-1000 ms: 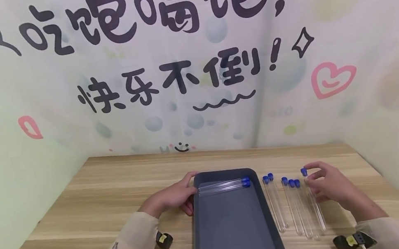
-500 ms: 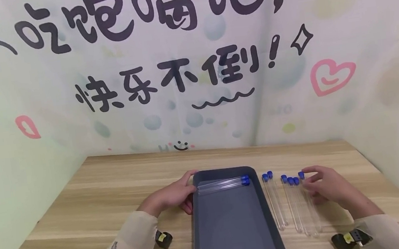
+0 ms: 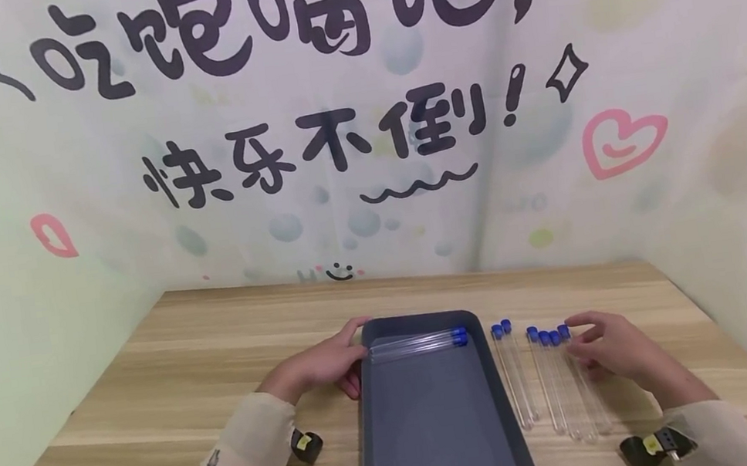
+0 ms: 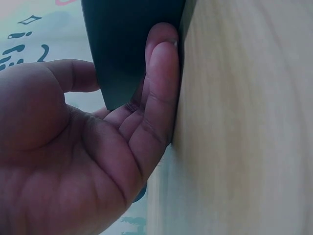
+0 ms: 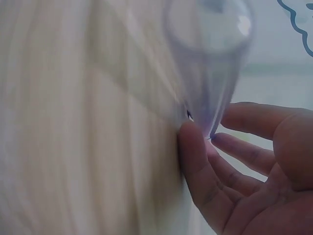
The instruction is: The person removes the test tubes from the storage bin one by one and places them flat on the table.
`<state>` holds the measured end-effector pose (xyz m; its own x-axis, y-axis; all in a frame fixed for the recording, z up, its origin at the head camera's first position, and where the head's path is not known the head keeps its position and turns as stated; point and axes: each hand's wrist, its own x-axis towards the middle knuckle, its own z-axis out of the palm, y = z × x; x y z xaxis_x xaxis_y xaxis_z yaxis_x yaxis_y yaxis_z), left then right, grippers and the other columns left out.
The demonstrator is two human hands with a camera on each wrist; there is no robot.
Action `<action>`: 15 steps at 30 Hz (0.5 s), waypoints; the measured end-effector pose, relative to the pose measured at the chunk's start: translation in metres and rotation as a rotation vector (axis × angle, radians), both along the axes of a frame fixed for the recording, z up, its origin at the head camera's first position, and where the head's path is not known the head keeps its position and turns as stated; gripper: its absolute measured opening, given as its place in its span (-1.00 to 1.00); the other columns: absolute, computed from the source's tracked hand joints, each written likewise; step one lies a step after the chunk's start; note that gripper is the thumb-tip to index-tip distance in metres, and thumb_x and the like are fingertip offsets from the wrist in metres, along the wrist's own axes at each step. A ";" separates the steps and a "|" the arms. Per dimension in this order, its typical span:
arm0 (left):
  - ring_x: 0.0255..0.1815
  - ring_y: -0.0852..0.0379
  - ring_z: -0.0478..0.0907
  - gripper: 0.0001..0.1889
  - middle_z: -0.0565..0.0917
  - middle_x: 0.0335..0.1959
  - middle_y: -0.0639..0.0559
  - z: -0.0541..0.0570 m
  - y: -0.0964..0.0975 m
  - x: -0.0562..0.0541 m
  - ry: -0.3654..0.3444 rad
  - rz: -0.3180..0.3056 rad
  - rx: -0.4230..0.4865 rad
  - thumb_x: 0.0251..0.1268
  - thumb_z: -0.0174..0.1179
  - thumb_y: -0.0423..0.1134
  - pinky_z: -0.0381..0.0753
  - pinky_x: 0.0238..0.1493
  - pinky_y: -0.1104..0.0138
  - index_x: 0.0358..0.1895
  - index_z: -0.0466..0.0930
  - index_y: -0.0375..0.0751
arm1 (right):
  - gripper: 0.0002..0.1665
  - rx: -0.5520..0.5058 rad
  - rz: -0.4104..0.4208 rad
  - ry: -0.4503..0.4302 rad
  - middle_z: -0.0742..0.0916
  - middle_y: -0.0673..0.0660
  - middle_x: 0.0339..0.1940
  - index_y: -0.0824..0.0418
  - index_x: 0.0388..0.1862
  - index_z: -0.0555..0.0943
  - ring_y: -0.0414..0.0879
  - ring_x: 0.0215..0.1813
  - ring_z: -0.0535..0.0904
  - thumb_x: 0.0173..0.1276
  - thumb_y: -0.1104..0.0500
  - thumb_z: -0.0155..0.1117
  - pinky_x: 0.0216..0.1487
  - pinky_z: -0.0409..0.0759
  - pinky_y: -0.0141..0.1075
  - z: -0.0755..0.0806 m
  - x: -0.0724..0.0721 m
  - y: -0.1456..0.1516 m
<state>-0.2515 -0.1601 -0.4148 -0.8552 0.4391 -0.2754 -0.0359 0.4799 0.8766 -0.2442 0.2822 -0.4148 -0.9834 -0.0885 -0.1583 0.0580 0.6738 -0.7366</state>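
My left hand (image 3: 320, 365) grips the upper left corner of a dark grey tray (image 3: 439, 427). In the left wrist view its thumb lies at the rim and its fingers bend against the outer wall. Blue-capped clear test tubes (image 3: 415, 346) lie crosswise at the tray's far end. My right hand (image 3: 607, 344) pinches another test tube (image 5: 208, 63) near its blue cap (image 3: 564, 332), at the right end of a row of test tubes (image 3: 552, 390) on the table. Part of that tube is hidden by the fingers.
A pair of capped test tubes (image 3: 518, 386) lies on the wooden table (image 3: 205, 347) beside the tray's right wall. Behind the table hangs a printed cloth backdrop (image 3: 345, 229), and pale walls stand at both sides.
My right hand has moved slightly left with the test tube, bringing its cap next to the others in the row. The left hand has stayed on the tray.
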 end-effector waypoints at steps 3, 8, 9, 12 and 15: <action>-0.63 0.06 0.60 -0.35 0.61 -0.56 -0.16 -0.001 0.000 0.000 0.001 -0.001 0.002 0.52 -0.17 -0.27 0.74 -0.45 0.21 0.59 -0.10 0.14 | -0.30 0.025 -0.004 -0.003 0.67 0.43 -0.02 0.47 0.42 0.29 -0.09 -0.28 0.64 0.40 0.24 0.29 -0.29 0.75 -0.19 -0.001 0.000 0.000; -0.62 0.06 0.60 -0.35 0.62 -0.54 -0.17 -0.001 0.001 0.000 0.011 0.004 0.002 0.52 -0.17 -0.27 0.74 -0.43 0.19 0.59 -0.10 0.14 | -0.33 0.032 -0.004 0.008 0.68 0.42 -0.05 0.47 0.39 0.32 -0.09 -0.30 0.65 0.40 0.25 0.29 -0.30 0.74 -0.20 -0.002 0.000 0.000; -0.62 0.06 0.60 -0.35 0.62 -0.54 -0.17 -0.001 0.001 0.000 0.013 0.004 0.001 0.52 -0.17 -0.27 0.74 -0.43 0.19 0.59 -0.10 0.13 | -0.33 0.029 -0.001 0.011 0.68 0.42 -0.06 0.47 0.39 0.32 -0.09 -0.30 0.66 0.40 0.25 0.29 -0.30 0.74 -0.19 -0.002 0.001 0.000; -0.62 0.06 0.60 -0.35 0.62 -0.54 -0.17 -0.001 0.001 0.001 0.016 0.004 0.000 0.52 -0.17 -0.28 0.75 -0.42 0.18 0.59 -0.10 0.13 | -0.35 0.025 0.001 0.016 0.69 0.42 -0.08 0.48 0.38 0.33 -0.09 -0.32 0.66 0.40 0.26 0.28 -0.30 0.74 -0.20 -0.002 0.001 0.000; -0.62 0.06 0.60 -0.35 0.62 -0.54 -0.17 -0.001 0.001 0.001 0.016 0.003 -0.001 0.52 -0.17 -0.28 0.75 -0.43 0.18 0.59 -0.09 0.14 | -0.35 0.023 0.006 0.020 0.69 0.42 -0.09 0.49 0.37 0.33 -0.08 -0.32 0.66 0.40 0.25 0.28 -0.31 0.74 -0.21 -0.002 0.002 0.000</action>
